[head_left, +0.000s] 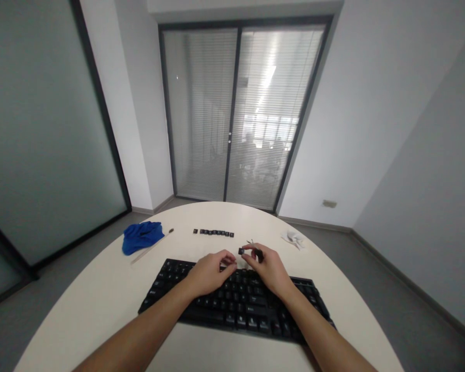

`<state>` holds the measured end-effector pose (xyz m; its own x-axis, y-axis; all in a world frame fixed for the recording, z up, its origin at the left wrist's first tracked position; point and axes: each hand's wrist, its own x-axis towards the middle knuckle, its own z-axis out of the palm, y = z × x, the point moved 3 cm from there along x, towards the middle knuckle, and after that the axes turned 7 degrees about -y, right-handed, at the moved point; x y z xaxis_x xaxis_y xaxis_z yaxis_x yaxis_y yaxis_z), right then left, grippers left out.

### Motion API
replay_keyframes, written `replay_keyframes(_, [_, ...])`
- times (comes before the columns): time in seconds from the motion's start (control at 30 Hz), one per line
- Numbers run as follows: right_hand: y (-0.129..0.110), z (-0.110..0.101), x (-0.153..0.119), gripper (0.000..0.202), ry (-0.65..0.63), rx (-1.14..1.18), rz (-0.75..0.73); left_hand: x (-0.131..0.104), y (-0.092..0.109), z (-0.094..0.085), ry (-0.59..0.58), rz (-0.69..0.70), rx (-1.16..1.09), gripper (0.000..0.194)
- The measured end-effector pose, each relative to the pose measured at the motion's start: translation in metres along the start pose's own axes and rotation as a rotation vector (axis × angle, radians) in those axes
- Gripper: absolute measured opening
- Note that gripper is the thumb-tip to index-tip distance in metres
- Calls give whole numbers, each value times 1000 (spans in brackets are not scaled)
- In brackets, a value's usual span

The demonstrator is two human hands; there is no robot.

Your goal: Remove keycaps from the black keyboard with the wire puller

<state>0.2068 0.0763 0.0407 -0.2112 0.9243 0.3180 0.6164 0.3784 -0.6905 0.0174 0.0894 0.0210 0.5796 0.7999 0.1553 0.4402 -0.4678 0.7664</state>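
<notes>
pinching keycap [241,251] — right hand [270,267] | left hand [209,275] loose over keyboard [236,308] | brush [152,247] beside blue cloth [142,237]

My two bare forearms reach in from the lower edge, the slender left one [139,325] slanting rightward, the slender right one [321,330] leftward. My bare left hand [209,273] is loosely curled, a gap between thumb and fingers. Just beside it, my bare right hand [269,267] pinches with thumb and fingertips.

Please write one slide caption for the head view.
Right hand pinching a black keycap, left hand beside it, with a row of keycaps beyond the keyboard.
</notes>
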Motion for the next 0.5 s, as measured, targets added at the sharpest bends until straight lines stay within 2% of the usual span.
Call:
replay_keyframes(0.1, [10, -10, 7, 31, 30, -50, 80, -5, 5, 1, -32, 14, 241, 30])
replay_keyframes(0.17, [16, -14, 14, 30, 18, -105, 105, -7, 8, 1, -39, 20, 309, 31])
replay_keyframes(0.3, [29, -11, 38, 26, -109, -218, 122, -8, 8, 0, -38, 34, 322, 32])
replay_keyframes(0.5, [47, 2, 73, 22, -144, -273, 192, -7, 10, -2, -43, 19, 325, 31])
